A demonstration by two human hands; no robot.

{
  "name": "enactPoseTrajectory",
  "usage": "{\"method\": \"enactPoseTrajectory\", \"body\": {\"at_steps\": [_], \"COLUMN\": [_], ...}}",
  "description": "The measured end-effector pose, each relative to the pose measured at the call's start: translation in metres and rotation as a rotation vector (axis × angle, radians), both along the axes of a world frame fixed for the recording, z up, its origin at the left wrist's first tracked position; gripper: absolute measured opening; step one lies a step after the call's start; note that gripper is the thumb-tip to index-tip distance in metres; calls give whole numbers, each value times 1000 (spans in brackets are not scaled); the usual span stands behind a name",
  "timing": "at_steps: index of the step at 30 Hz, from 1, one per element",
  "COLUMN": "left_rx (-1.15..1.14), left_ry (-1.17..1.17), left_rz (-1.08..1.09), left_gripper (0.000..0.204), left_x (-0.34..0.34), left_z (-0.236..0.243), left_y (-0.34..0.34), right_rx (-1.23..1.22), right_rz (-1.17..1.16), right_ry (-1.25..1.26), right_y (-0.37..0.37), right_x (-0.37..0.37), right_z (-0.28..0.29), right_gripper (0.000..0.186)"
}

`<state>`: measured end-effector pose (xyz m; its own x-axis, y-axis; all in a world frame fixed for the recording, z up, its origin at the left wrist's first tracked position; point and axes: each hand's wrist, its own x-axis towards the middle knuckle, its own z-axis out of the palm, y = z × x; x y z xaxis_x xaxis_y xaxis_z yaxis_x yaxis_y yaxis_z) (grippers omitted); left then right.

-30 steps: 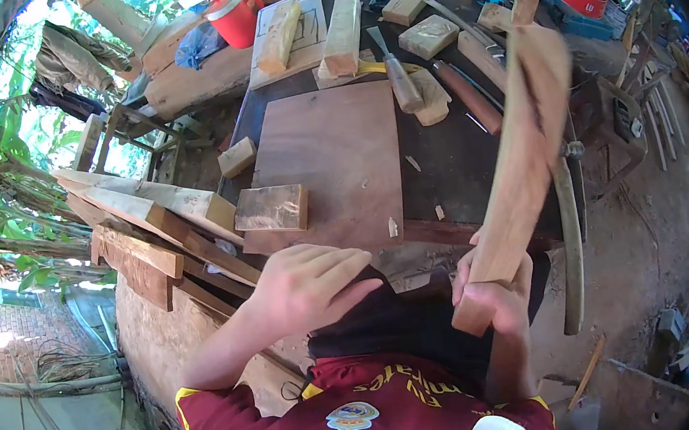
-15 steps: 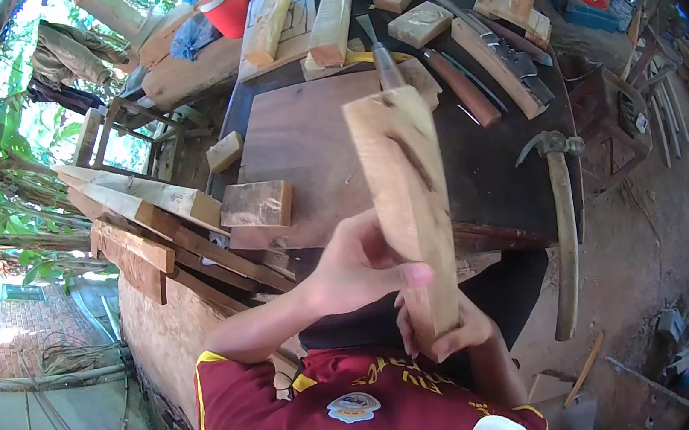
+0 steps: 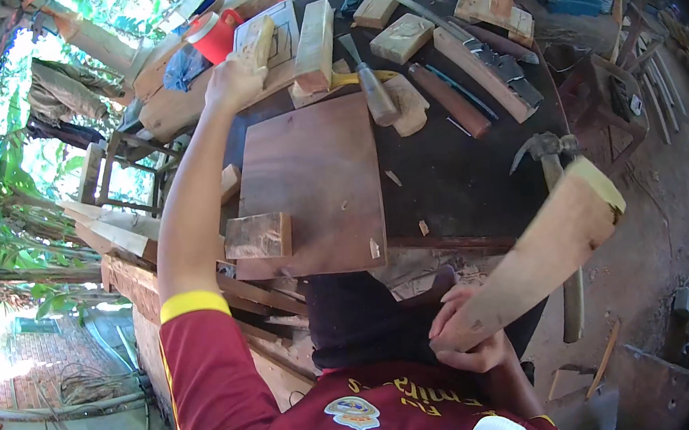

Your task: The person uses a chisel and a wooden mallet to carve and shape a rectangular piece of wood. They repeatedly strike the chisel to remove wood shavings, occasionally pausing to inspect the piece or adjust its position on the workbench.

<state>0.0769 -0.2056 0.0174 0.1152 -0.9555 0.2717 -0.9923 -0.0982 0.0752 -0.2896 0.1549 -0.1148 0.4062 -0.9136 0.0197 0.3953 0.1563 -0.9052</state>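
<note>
My left hand (image 3: 235, 84) is stretched to the back left of the table, its fingers closed around the near end of a pale wooden block (image 3: 257, 38). That block lies over a board with drawn lines (image 3: 280, 29). Low in front of my body, my right hand (image 3: 473, 338) grips the lower end of a long, thick piece of wood (image 3: 530, 257). The piece tilts up to the right, and its far end partly covers the handle of a claw hammer (image 3: 549, 147). Another pale block (image 3: 313, 47) lies just right of my left hand.
On the dark table (image 3: 460, 175) lie a flat brown board (image 3: 314, 180), a small block (image 3: 258, 236), a chisel (image 3: 374, 91) and several wood pieces. A red mug (image 3: 211, 38) stands at the back left. Timber lengths (image 3: 133, 275) lean at the left.
My left hand has let go of the long piece of wood and reached far forward to the pale block. My right hand has tipped the long piece over to the right.
</note>
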Motion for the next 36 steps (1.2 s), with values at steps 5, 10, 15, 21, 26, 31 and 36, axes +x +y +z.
{"method": "enactPoseTrajectory", "body": {"at_steps": [5,10,15,21,26,31,36], "left_rx": [137,135,170,255,47,111,216], "left_ry": [23,852,1363,1615,1486,1420,1312], "left_rz": [99,265,255,183,99,179,283], "left_gripper": [67,41,36,40,41,37,30], "left_x": [26,68,29,31,20,28,33], "left_z": [-36,-62,-45,-6,-10,-11,-30], "left_y": [-41,-71,-56,-51,-45,-54,-52], "right_rx": [-34,17,141,92,13,124,172], "right_rz": [-225,-218,-171,-182,-203,-209,-249], "right_ry": [275,380,271,155,293,290,218], "right_y": [17,37,26,12,18,25,27], "right_x": [-18,-27,-29,-25,-34,-42,-43], "right_z": [-17,-30,-26,-19,-37,-35,-36], "right_gripper": [64,58,66,71,71,69,67]}}
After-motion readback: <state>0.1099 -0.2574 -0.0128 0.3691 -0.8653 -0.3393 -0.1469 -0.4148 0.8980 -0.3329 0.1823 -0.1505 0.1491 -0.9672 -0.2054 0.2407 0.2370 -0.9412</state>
